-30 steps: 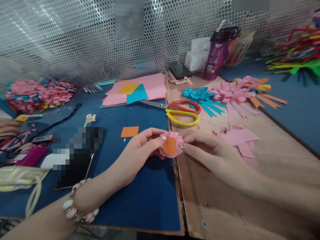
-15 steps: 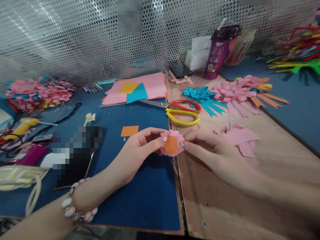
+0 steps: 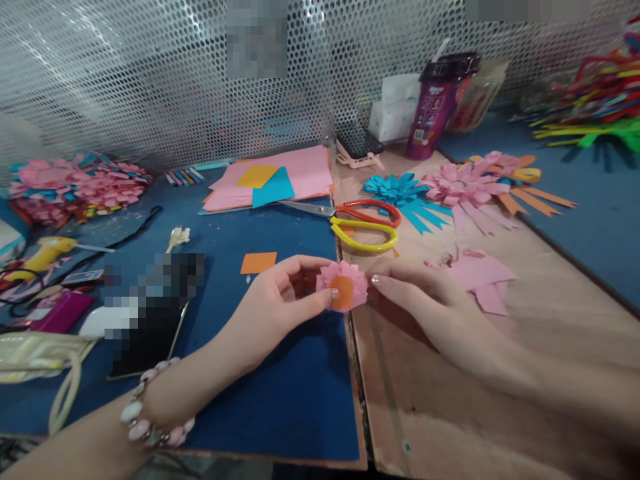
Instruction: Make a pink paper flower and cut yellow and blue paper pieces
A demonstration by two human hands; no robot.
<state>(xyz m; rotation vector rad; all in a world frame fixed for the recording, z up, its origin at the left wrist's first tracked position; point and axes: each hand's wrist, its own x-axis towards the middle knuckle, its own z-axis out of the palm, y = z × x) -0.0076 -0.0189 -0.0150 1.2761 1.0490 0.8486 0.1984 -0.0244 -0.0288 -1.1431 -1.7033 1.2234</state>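
Observation:
A pink paper flower [image 3: 357,293] with an orange paper patch [image 3: 344,293] on its face is pinched in my left hand [image 3: 285,297]. My left thumb presses on the patch, with the fingers behind the petals. Close by the flower's right edge is my right hand [image 3: 425,300], its thumb off the petals and its fingers loosely bent. Whether a right fingertip touches the flower's edge is hard to see. Beyond the hands lie scissors [image 3: 345,220] with one red and one yellow handle. An orange paper piece [image 3: 258,263] lies left of the flower.
Pink paper sheets [image 3: 305,167] are stacked at the back. A blue paper flower [image 3: 397,190] and a pink ribboned flower [image 3: 460,183] lie right of the scissors, before a purple cup [image 3: 430,113]. On the left are a yellow glue gun [image 3: 47,253], a phone [image 3: 150,333] and piled flowers [image 3: 75,183].
My right thumb has come off the flower and shifted slightly right. My left thumb has moved onto the orange patch, and more of the pink petals show.

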